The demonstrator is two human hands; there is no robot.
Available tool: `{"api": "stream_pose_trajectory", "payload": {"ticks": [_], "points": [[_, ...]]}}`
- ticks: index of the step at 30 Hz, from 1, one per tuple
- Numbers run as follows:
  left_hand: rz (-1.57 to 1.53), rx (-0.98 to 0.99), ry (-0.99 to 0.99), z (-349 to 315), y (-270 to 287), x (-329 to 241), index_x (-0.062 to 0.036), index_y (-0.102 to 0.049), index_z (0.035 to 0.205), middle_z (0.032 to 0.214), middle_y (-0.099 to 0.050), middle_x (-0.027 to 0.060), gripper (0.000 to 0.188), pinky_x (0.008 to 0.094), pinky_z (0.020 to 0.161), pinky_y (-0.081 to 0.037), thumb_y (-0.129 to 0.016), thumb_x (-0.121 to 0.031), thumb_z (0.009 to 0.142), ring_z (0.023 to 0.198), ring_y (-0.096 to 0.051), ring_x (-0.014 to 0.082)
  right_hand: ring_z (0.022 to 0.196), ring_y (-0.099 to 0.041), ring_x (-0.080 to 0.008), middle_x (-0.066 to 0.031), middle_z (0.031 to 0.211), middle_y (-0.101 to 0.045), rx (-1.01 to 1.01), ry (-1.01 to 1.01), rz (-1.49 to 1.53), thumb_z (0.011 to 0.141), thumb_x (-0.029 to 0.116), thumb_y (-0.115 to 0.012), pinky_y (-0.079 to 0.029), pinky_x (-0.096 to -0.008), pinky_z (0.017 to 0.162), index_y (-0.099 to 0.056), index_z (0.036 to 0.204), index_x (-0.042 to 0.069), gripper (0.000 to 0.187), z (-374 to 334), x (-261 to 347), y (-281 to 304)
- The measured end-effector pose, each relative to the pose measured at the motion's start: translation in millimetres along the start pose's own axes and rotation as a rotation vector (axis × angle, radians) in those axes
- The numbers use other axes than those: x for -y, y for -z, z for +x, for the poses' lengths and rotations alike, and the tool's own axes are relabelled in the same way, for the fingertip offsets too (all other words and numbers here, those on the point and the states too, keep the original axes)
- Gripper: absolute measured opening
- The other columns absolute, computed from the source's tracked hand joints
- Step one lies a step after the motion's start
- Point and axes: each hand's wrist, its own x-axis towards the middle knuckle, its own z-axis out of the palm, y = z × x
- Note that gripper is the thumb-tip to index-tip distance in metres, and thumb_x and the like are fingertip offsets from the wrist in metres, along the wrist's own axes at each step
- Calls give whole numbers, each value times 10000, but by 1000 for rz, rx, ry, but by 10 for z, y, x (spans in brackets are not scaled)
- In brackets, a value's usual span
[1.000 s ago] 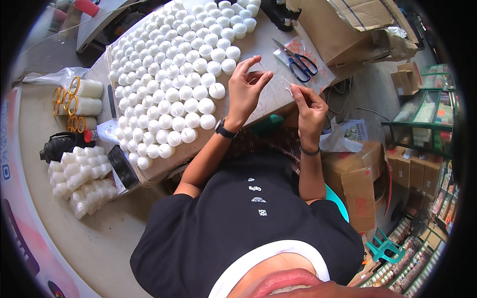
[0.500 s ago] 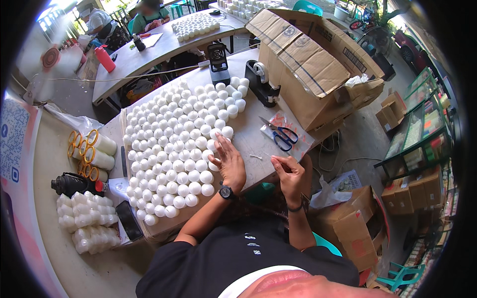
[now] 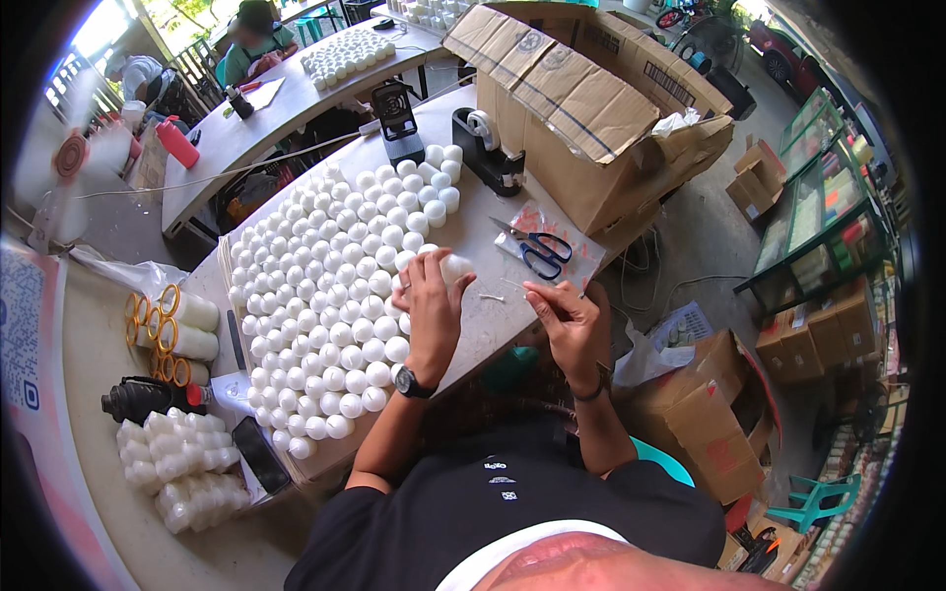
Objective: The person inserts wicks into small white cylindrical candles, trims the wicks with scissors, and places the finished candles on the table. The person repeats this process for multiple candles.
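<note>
My left hand is closed around a white ball-shaped piece at the right edge of a large array of similar white pieces on the table. The held piece sits between thumb and fingers. To its right, my right hand pinches a thin pale string between thumb and fingertips. A short white strand lies on the tabletop between my hands. Dark-handled scissors rest beyond my right hand on a clear plastic bag with orange print.
A black tape dispenser and small black fan stand at the array's far end. A large open cardboard box rises at the far right. Left are gold-rimmed white rolls and bagged white pieces. People sit beyond another table.
My left hand has closed on a white piece and drawn it rightward from the array. My right hand keeps its pinch on the string. The whole view has shifted slightly.
</note>
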Motion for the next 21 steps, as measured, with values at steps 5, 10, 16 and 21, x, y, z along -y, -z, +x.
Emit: {"api": "stream_pose_trajectory", "payload": {"ticks": [5, 10, 16, 21], "points": [[-1652, 234, 313, 70, 330, -196, 7, -509, 1308, 1196, -580, 98, 405, 445, 990, -536, -639, -191, 979, 1112, -610, 205, 638, -471, -59, -1, 732, -571, -78, 136, 25, 808, -1, -787, -377, -222, 564, -778, 1043, 66, 245, 53, 447, -42], [-1905, 197, 469, -11, 429, -277, 1, -409, 1438, 1206, -572, 91, 571, 368, 977, -547, -605, -310, 1001, 1091, -602, 178, 603, -487, -103, -10, 724, -569, -144, 301, -214, 753, 5, -822, -376, -255, 520, -786, 989, 77, 250, 43, 737, -209], [-1922, 209, 469, -49, 445, -291, -7, -376, 1467, 1199, -556, 79, 612, 350, 953, -552, -593, -344, 1004, 1073, -589, 163, 584, -505, -141, -26, 704, -543, -163, 354, -239, 727, 23, -829, -387, -279, 508, -764, 936, 74, 224, 25, 767, -313], [-1923, 222, 473, -63, 417, -296, -17, -372, 1476, 1194, -558, 80, 617, 350, 952, -550, -597, -342, 1002, 1071, -590, 158, 587, -519, -148, -34, 717, -559, -160, 332, -238, 727, 24, -825, -396, -283, 514, -762, 936, 77, 225, -2, 759, -308]]}}
